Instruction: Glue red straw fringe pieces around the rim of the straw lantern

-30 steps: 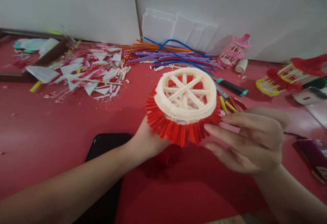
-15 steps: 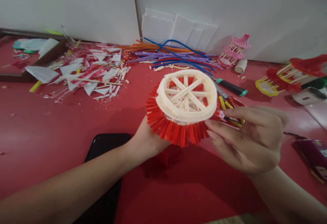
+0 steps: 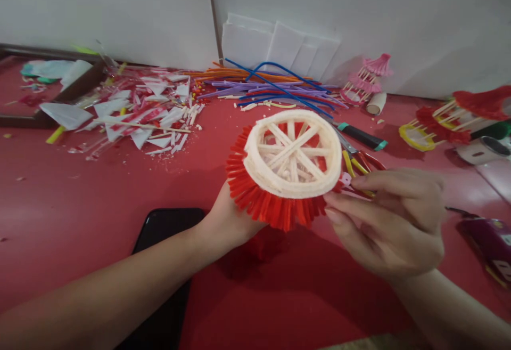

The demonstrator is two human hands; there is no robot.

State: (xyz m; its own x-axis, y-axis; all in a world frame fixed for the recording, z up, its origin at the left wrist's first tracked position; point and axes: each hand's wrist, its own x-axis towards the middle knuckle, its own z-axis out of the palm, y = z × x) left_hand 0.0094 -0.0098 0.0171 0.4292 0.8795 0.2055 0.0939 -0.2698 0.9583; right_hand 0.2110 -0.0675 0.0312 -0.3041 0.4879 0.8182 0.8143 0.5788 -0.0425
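Note:
A round pipe-cleaner model [image 3: 293,150] is held up over the red table. Its top is a cream ring with crossed spokes, and a red fringe of pipe cleaners [image 3: 275,209] hangs beneath. My left hand [image 3: 235,214] grips the model from below, its fingers hidden behind the fringe. At the right edge, my right hand [image 3: 393,217] has thumb and index finger pinched close together against the rim. A small pink piece [image 3: 345,179] shows just above the right fingertips; whether they touch it is unclear.
Behind lie pipe cleaners [image 3: 275,89], a cutter [image 3: 363,136] and pliers with red and yellow handles [image 3: 355,166]. Scraps [image 3: 155,110] are heaped at left. Pink [image 3: 367,78] and red [image 3: 459,113] tiered models lie at right. A black phone [image 3: 171,222] lies under my left forearm.
The model's top has tipped slightly toward me, showing its spokes more fully. My right hand has shifted a little along the right rim.

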